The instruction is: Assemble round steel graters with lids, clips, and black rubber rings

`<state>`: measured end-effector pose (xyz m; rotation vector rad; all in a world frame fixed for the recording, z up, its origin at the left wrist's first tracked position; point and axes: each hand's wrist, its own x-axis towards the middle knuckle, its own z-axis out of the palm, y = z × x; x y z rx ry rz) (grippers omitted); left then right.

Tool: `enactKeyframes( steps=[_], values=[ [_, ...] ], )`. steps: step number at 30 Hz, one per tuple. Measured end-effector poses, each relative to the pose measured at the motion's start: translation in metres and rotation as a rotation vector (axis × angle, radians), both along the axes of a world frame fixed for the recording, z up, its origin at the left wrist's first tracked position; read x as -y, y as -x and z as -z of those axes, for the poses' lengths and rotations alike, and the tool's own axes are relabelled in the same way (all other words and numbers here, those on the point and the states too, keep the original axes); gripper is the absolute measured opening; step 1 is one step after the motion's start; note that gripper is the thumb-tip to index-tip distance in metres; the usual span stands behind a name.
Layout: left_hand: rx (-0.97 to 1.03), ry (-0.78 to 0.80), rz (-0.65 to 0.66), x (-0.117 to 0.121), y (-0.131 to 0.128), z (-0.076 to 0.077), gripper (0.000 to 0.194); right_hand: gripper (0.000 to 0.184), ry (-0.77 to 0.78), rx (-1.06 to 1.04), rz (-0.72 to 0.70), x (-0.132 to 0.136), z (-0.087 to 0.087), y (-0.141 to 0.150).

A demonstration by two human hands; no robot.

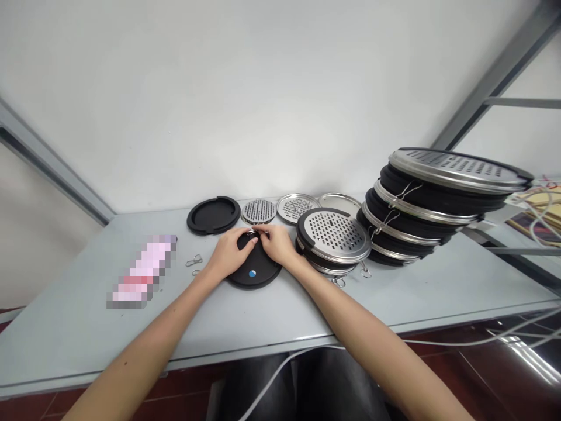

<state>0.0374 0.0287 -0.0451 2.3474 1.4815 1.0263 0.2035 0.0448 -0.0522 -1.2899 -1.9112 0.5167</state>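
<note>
the black disc (265,268), round with no long axis, lies flat on the grey table (236,327), its far edge under the left hand (229,254) and right hand (277,243) alike — fingers bent inward, whether pinching anything i cannot tell.

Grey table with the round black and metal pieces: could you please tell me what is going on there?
A person is working with two bare hands at the grey table. The left hand and right hand meet at the far part of a black disc; something small and shiny shows by the fingertips, too small to name. To the right stand a short stack and a taller stack of such pieces.
</note>
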Motion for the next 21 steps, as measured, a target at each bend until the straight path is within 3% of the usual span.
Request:
enactKeyframes(
  steps=[10, 18, 21],
  values=[
    [0.096, 0.088, -0.011, -0.013, 0.014, -0.007, 0.019, 0.029, -0.001, -0.006, 0.001, 0.002, -0.001, 0.001],
    [0.140, 0.028, -0.027, -0.022, 0.018, 0.003, 0.019, 0.042, -0.095, -0.030, -0.029, -0.003, 0.004, 0.001],
    [0.161, 0.021, -0.018, -0.023, 0.019, 0.005, 0.019, 0.037, -0.133, -0.043, -0.057, -0.004, 0.006, 0.002]
  ],
)
